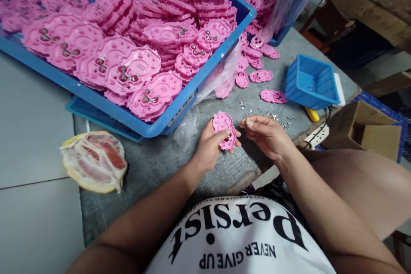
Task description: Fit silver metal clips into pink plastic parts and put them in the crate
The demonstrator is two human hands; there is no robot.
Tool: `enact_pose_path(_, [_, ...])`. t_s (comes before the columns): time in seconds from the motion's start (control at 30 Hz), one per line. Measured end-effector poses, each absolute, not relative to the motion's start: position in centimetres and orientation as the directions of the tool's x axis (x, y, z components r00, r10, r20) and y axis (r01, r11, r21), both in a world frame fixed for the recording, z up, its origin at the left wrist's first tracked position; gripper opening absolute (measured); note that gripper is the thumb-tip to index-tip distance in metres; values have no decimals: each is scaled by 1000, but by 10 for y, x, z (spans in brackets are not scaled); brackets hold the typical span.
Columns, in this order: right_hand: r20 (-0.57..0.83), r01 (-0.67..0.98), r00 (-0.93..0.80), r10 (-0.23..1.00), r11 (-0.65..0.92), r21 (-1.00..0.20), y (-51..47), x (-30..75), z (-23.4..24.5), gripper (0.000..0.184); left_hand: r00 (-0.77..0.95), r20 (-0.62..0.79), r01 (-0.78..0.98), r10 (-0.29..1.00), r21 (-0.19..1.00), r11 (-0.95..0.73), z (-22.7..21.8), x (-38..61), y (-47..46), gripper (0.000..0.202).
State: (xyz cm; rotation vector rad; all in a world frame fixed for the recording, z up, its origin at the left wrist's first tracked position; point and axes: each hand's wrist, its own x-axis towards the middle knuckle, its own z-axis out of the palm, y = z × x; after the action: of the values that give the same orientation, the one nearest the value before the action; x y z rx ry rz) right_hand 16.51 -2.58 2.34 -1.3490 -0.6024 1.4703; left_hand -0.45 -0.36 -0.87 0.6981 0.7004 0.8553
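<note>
My left hand (210, 145) is closed round a pink plastic plate (222, 122) with a wavy edge, thumb lying across its lower half. Some shiny metal shows on the plate beside the thumb. Just to the right, my right hand (265, 135) is pinched, thumb against forefinger; whatever is between the fingertips is too small to make out. Small metal pieces (271, 115) lie scattered on the grey table behind the right hand. Loose pink plates (272, 96) lie farther back on the table.
A large blue crate (154, 129) at the left back holds many pink plates with metal pieces on them. A small blue bin (293, 81) stands at the right. Half a peeled pomelo (94, 162) lies at the left. An open cardboard box (379, 126) is at the far right.
</note>
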Motion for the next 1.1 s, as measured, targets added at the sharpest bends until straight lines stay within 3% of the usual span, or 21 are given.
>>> enact_pose_path(0.13, [-417,-300,132,899,-364,-882,-29,163,19,35,469,-262,-429,844,767,477,-9,-4,-5,37])
enact_pose_path(0.33, [-132,-2,133,982,-132,-991,-31,158,7,17,456,-270,-457,848,746,484,-12,0,-5,45])
enact_pose_path(0.6, [52,269,99,994,24,-963,-34,160,5,9,403,-293,-462,867,753,469,-12,0,-6,50])
enact_pose_path(0.8, [175,518,218,960,38,-855,-28,171,-2,10,359,-276,-461,892,778,426,-10,-2,-6,39])
enact_pose_path(0.97, [174,651,114,978,59,-757,-27,182,0,18,366,-275,-457,889,779,429,-9,-2,-5,39])
enact_pose_path(1.03, [191,736,103,976,54,-675,-30,188,4,22,368,-276,-446,888,785,429,-9,-2,-6,39])
enact_pose_path(1.1, [210,857,65,975,54,-513,-35,193,8,23,365,-283,-435,887,791,431,-9,-2,-6,38])
